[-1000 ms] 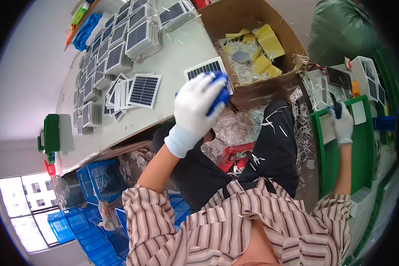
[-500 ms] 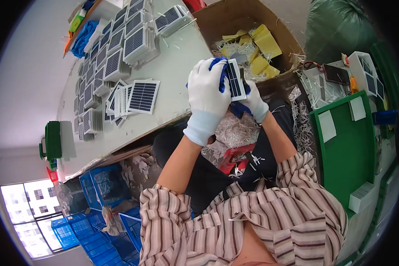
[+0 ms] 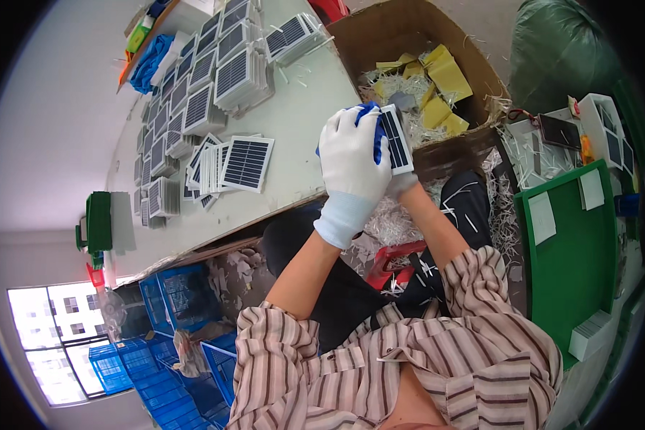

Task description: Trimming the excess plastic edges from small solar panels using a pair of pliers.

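Observation:
A small solar panel (image 3: 396,140), dark cells in a white frame, is held upright past the table's edge. My left hand (image 3: 354,154), in a white glove with blue-coated palm and fingers, is closed on the panel's left side. Behind the panel is my right hand (image 3: 404,183); only its glove cuff and wrist area show, and its fingers are hidden. On the table lies a loose fan of similar panels (image 3: 247,163), left of my hands. Stacked panels (image 3: 238,80) stand in rows farther back.
A cardboard box (image 3: 380,32) with yellow pieces and white strips stands ahead. At right are a green tray (image 3: 570,251) and a green bag (image 3: 562,57). White scraps cover my legs and a red object (image 3: 394,261) below. Blue crates (image 3: 182,297) stand at lower left.
My right hand has moved behind the panel, where its fingers and the dark object beside them are now hidden. The whole view has shifted slightly; my left hand keeps its grip.

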`<act>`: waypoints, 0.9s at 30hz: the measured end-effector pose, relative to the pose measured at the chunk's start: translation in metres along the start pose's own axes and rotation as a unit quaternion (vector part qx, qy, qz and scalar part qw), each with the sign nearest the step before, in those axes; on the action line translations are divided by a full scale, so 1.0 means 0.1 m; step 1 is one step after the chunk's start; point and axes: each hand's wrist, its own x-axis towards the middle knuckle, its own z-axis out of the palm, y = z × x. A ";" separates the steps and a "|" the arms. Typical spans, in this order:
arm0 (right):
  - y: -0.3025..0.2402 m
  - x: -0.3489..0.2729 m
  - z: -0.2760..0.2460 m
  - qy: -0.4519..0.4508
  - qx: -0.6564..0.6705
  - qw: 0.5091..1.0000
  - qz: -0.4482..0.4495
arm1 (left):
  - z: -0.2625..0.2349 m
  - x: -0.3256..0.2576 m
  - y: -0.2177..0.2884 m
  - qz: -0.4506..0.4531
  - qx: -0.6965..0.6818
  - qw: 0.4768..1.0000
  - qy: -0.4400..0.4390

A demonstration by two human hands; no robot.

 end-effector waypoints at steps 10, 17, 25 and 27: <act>-0.52 -0.28 -0.42 -0.175 -0.335 0.926 -0.004 | -0.32 0.00 -0.09 0.017 0.100 0.992 -0.078; -0.53 -0.44 -0.20 -0.186 -0.333 0.924 0.007 | -0.07 -0.05 -0.10 0.002 0.010 0.999 0.030; -0.28 -0.77 -0.15 -0.027 -0.285 0.953 -0.099 | -0.05 -0.05 0.01 -0.017 0.028 0.998 0.046; 0.05 -0.51 -0.21 -0.036 -0.268 0.953 -0.140 | -0.06 -0.05 -0.01 -0.014 0.035 0.998 0.039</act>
